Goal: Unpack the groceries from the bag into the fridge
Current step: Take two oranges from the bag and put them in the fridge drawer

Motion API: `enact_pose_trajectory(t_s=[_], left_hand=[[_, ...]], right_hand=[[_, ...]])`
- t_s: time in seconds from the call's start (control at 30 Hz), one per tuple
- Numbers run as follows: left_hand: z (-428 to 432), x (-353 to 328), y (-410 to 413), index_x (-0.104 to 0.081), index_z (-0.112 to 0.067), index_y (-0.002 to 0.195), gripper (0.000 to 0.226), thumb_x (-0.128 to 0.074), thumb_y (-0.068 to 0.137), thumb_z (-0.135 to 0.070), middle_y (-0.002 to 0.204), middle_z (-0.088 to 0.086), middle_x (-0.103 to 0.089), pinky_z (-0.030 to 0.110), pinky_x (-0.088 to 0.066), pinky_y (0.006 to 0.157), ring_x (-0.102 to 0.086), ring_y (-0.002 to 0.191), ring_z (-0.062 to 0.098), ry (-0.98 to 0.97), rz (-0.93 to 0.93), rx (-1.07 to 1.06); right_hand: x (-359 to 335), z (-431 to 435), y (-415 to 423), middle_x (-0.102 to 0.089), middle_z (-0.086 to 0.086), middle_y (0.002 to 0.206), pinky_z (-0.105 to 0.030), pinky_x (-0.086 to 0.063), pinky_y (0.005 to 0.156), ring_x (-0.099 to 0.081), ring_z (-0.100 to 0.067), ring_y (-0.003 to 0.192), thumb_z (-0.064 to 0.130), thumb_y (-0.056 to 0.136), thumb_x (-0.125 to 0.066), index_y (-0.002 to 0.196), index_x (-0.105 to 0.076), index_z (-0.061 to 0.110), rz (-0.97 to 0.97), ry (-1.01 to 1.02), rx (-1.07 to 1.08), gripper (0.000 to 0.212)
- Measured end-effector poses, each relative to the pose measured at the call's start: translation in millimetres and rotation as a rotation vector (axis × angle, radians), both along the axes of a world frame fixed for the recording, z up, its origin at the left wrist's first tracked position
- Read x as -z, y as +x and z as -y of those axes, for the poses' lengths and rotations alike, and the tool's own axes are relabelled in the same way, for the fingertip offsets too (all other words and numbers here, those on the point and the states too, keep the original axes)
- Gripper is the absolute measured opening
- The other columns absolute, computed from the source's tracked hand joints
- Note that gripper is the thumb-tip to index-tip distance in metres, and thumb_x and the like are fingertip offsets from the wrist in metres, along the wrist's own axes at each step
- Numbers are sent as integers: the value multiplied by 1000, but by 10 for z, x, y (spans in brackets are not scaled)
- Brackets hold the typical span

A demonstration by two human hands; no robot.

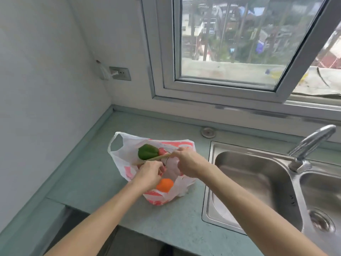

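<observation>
My left hand [147, 174] and right hand [186, 163] are both at the mouth of the thin white plastic carrier bag with red print [127, 170], which slumps on the pale green countertop [88, 174]. My right fingers are pinched shut on a flat, tan tray-like edge [158, 157] that carries a glossy green bell pepper [147, 152] and something pink-red beside it [163, 150], probably wrapped meat; my left fingers are closed near the tray's lower end, though I cannot tell whether they hold the tray or the bag film. Just under my left wrist, inside the bag, sits a round orange fruit [164, 184]. To the right of my right forearm lies the stainless steel double sink [258, 182] with its curved tap [311, 143]. No fridge is in view.

I judge the tray light but flexible, so it wants support at both ends and kept level, or the smooth pepper will roll off. The bag film is slippery and clings; it should be held down as the tray lifts free
</observation>
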State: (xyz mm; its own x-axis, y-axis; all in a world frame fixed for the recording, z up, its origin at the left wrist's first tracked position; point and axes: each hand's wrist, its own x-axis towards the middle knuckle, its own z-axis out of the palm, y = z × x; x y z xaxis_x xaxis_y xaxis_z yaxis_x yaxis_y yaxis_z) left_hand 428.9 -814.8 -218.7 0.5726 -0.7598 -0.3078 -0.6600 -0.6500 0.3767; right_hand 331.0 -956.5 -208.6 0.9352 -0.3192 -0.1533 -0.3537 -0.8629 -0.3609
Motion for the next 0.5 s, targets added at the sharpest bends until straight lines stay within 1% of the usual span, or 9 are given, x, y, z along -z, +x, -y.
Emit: enact_pose_trajectory(t_s=[0.07,0.1,0.13,0.2,0.27,0.33,0.4,0.43,0.5], left_hand=[[59,174,89,-65,-22,117,36,-61,83,-8,117,0,-66,35,-53,77,-63,100,19,73,0,127],[86,255,124,-61,-25,125,45,-63,81,-14,123,0,-62,36,-52,77,-61,107,20,125,-11,204],[110,330,158,-57,-28,130,53,-65,78,-21,127,0,-58,36,-51,81,-58,114,22,172,-31,277],[169,464,220,-51,-32,136,64,-69,74,-31,131,0,-54,37,-51,88,-54,120,23,231,-77,375],[250,552,258,-49,-33,136,66,-68,74,-34,131,0,-51,32,-48,85,-55,117,23,269,-111,439],[307,585,268,-57,-31,124,54,-67,71,-37,123,4,-51,31,-47,76,-58,102,24,293,-115,503],[345,598,265,-62,-22,99,30,-63,71,-32,105,9,-54,30,-43,64,-52,87,23,291,-120,560],[360,606,269,-61,-19,89,22,-63,70,-30,96,8,-56,30,-41,60,-49,84,22,278,-138,566],[394,585,317,-63,-19,86,26,-67,67,-35,89,6,-60,30,-41,59,-52,85,23,257,-180,536]], right_hand=[[154,136,132,-59,-14,118,-33,-44,77,-54,-30,100,5,88,-46,115,-61,14,-95,-83,69,32],[226,205,166,-62,-15,116,-34,-42,78,-54,-32,97,10,88,-46,106,-60,12,-133,-113,130,23],[290,259,176,-63,-15,116,-34,-43,82,-56,-33,100,15,89,-45,106,-60,10,-160,-141,174,23],[423,336,162,-61,-17,119,-38,-45,89,-55,-35,112,23,94,-44,117,-57,6,-211,-125,248,31],[513,375,141,-53,-18,120,-38,-47,87,-54,-35,113,28,94,-50,123,-51,6,-257,-64,337,36],[585,403,134,-47,-16,121,-37,-49,83,-58,-34,108,30,88,-61,123,-49,7,-288,-47,406,44],[624,414,135,-45,-15,120,-36,-49,83,-61,-34,105,31,84,-68,121,-51,8,-333,-60,452,48],[648,416,122,-45,-14,119,-36,-49,83,-61,-34,105,33,83,-69,120,-52,8,-344,-68,467,48],[666,403,67,-47,-14,119,-38,-49,81,-60,-34,107,36,82,-70,119,-52,8,-321,-82,484,49]])
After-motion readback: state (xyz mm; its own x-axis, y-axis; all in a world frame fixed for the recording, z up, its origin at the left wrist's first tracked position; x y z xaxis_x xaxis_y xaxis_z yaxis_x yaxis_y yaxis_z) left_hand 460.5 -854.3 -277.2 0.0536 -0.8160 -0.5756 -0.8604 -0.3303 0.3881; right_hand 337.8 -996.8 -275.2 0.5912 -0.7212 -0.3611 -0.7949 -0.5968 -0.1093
